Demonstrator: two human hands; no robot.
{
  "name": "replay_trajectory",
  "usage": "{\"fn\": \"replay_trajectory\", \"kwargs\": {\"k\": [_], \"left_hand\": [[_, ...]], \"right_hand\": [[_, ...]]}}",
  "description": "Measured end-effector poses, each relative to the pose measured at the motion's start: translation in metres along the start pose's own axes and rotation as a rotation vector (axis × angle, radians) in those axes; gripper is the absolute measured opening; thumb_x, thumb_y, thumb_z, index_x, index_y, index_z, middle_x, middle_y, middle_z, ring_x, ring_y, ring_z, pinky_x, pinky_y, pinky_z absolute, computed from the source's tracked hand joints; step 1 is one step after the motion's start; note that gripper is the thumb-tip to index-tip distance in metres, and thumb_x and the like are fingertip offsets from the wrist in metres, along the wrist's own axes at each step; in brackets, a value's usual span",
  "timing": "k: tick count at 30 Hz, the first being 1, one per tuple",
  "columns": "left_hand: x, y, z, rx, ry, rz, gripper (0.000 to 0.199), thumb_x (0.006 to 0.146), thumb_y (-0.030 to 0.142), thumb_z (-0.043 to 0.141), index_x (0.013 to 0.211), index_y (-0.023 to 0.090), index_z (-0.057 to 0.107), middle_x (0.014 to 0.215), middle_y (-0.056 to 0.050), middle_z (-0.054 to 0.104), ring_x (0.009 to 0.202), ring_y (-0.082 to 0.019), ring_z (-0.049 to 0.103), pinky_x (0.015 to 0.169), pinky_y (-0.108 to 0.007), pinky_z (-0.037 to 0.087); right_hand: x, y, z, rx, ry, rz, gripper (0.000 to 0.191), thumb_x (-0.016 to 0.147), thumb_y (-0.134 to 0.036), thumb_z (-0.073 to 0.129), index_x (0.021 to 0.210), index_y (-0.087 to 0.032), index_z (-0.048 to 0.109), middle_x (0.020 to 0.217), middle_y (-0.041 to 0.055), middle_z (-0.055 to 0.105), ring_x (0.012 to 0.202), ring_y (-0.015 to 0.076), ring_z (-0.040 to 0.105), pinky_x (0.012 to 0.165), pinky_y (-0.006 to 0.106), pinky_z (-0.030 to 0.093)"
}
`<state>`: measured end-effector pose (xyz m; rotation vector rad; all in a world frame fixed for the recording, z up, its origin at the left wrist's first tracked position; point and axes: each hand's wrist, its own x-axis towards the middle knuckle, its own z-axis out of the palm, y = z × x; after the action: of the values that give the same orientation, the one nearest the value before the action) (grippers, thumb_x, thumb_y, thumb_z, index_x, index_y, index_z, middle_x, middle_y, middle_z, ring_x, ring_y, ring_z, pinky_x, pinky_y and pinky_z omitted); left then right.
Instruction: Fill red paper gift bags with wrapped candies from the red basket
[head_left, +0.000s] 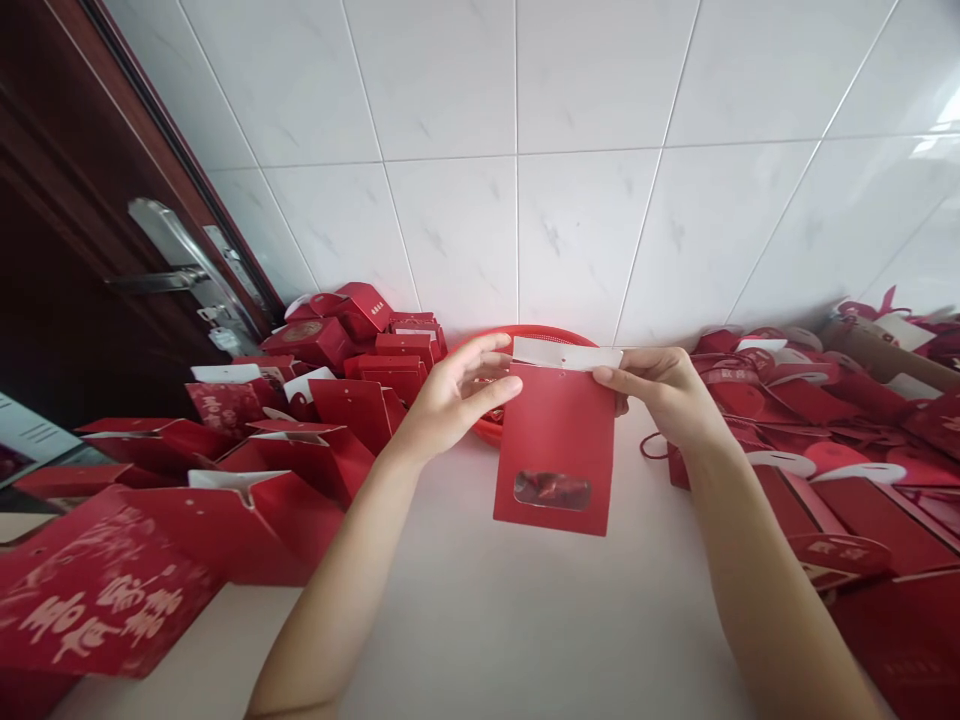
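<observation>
White tiles (450,90) back a pale bench (540,620), where one red bag (559,425) hangs upright above the middle, in front of one red basket (544,331). The right hand (664,395) pinches its upper right corner, thumb in front, probably because gripping high leaves its single window (553,490) unobstructed. The left hand (457,395) has fingers spread, thumb against the opposite edge, seemingly to steady it. Red boxes crowd both sides, left group (277,520) and right group (870,510), perhaps leaving the middle for handling; overlap prevents an exact count.
</observation>
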<state>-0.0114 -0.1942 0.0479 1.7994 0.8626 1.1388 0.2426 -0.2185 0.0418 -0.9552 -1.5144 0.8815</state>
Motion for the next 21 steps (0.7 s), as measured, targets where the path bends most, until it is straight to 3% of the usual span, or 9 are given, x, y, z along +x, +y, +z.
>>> {"fn": "replay_trajectory", "kwargs": {"k": [2,5,10,14,17,21], "left_hand": [[0.0,-0.001,0.002,-0.012,-0.084,-0.017,0.051,0.084,0.039,0.074,0.131,0.024,0.062,0.124,-0.01,0.07,0.113,-0.028,0.066,0.092,-0.039,0.057],[0.002,-0.004,0.004,-0.043,-0.171,0.016,0.032,0.087,0.038,0.07,0.115,0.022,0.07,0.107,-0.008,0.074,0.1,-0.025,0.07,0.085,-0.038,0.058],[0.004,-0.009,0.005,0.0,-0.11,0.072,0.019,0.086,0.037,0.072,0.093,0.02,0.073,0.087,-0.005,0.073,0.086,-0.023,0.07,0.077,-0.035,0.058],[0.004,-0.01,0.006,0.022,-0.081,0.119,0.021,0.086,0.035,0.071,0.102,0.02,0.074,0.089,-0.005,0.074,0.085,-0.021,0.07,0.076,-0.033,0.057],[0.005,-0.012,0.006,0.031,-0.069,0.143,0.024,0.087,0.034,0.071,0.106,0.021,0.074,0.091,-0.005,0.075,0.088,-0.022,0.071,0.079,-0.033,0.057],[0.006,-0.014,0.007,0.049,-0.03,0.146,0.026,0.084,0.034,0.073,0.107,0.021,0.073,0.099,-0.006,0.076,0.086,-0.02,0.071,0.075,-0.031,0.057]], "right_hand": [[0.001,0.002,0.0,0.006,-0.034,-0.001,0.037,0.077,-0.045,0.082,0.056,-0.018,0.069,0.053,0.0007,0.06,0.051,0.0125,0.055,0.051,0.027,0.049],[0.002,0.006,0.001,0.017,-0.085,0.006,0.036,0.079,-0.048,0.079,0.061,-0.018,0.071,0.055,0.0008,0.061,0.051,0.0126,0.055,0.051,0.028,0.049],[0.003,0.009,0.001,-0.011,-0.109,0.002,0.036,0.08,-0.052,0.077,0.068,-0.018,0.073,0.064,0.0023,0.066,0.061,0.0149,0.061,0.057,0.028,0.052],[0.003,0.008,0.0,0.032,-0.197,-0.005,0.032,0.081,-0.047,0.078,0.098,-0.02,0.077,0.09,0.0058,0.076,0.081,0.0214,0.07,0.071,0.033,0.059],[0.003,0.008,0.002,0.061,-0.246,-0.001,0.04,0.081,-0.039,0.079,0.118,-0.024,0.073,0.108,0.0072,0.076,0.083,0.0214,0.072,0.073,0.035,0.06],[0.003,0.013,0.006,0.074,-0.192,-0.069,0.034,0.081,-0.034,0.08,0.114,-0.028,0.077,0.12,0.0063,0.074,0.099,0.0238,0.073,0.08,0.036,0.062]]}}
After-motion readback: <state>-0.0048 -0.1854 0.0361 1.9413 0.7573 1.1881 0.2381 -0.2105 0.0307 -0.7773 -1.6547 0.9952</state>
